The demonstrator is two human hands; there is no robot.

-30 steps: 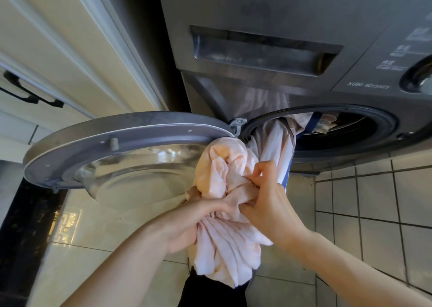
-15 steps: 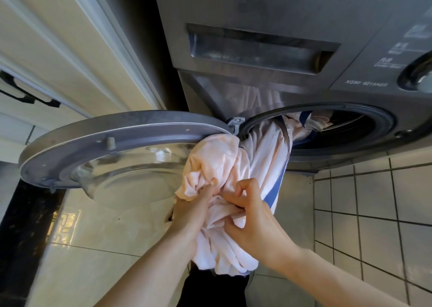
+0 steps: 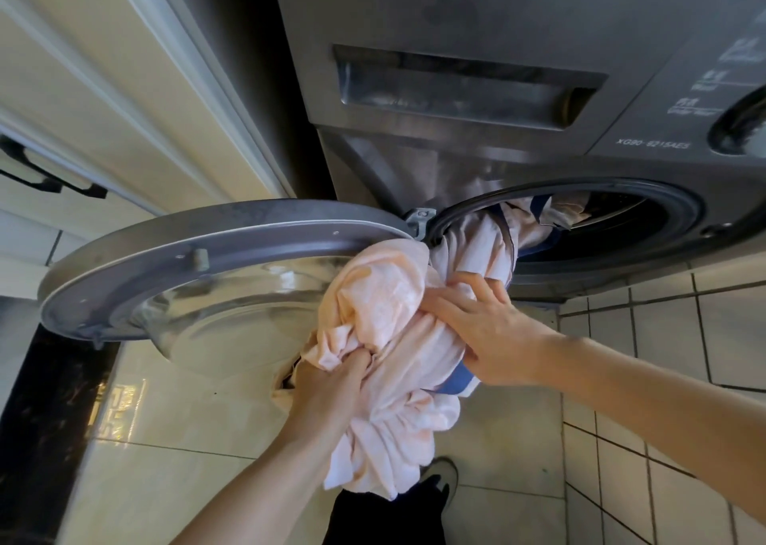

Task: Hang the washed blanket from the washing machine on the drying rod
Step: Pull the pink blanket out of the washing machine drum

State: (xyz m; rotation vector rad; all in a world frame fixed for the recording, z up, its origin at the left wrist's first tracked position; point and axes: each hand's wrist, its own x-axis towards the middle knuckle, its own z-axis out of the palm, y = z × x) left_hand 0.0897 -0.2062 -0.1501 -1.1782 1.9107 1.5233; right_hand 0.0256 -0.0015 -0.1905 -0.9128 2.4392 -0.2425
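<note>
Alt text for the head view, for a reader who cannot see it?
The left hand and right hand grip a bunched pale pink blanket trailing from a grey washing machine. Its round door stands open, above a tiled floor.

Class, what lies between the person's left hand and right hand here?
Bunched pink blanket, which the left hand and right hand both hold; head view shows it.

a pale peach-pink blanket point(image 3: 385, 296), edged with a blue band point(image 3: 456, 381), against a dark grey washing machine point(image 3: 456, 18) whose door point(image 3: 248, 233) has a silver-grey rim. cream cabinet point(image 3: 103, 88) with black handle point(image 3: 54, 171); glossy cream floor tiles point(image 3: 186, 412); white tiles point(image 3: 663, 378) gridded by dark grout.
</note>
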